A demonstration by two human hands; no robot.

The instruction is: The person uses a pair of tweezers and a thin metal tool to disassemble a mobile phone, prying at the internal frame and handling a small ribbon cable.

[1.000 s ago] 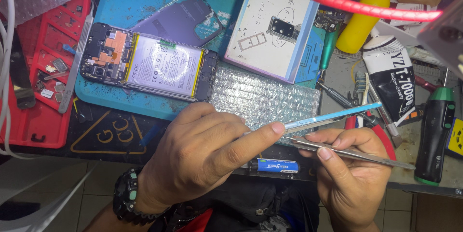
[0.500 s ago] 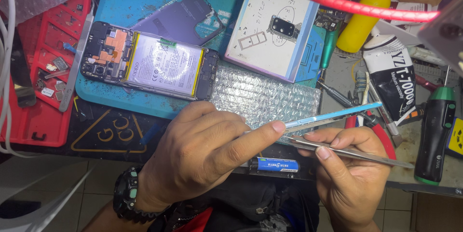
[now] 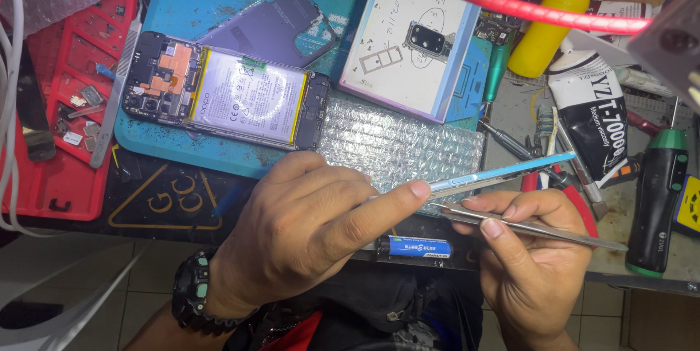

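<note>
Two hands low: left hand pinches phone frame edge-on, index extended; right hand grips tweezers.

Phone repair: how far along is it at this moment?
Done: the phone lies opened, battery bare, its back cover off. In hand: the left hand holds a thin blue-edged panel edge-on while the right hand works tweezers at it. Left: the phone remains unassembled.

Two hands, one tweezers, one opened phone, one battery.
</note>
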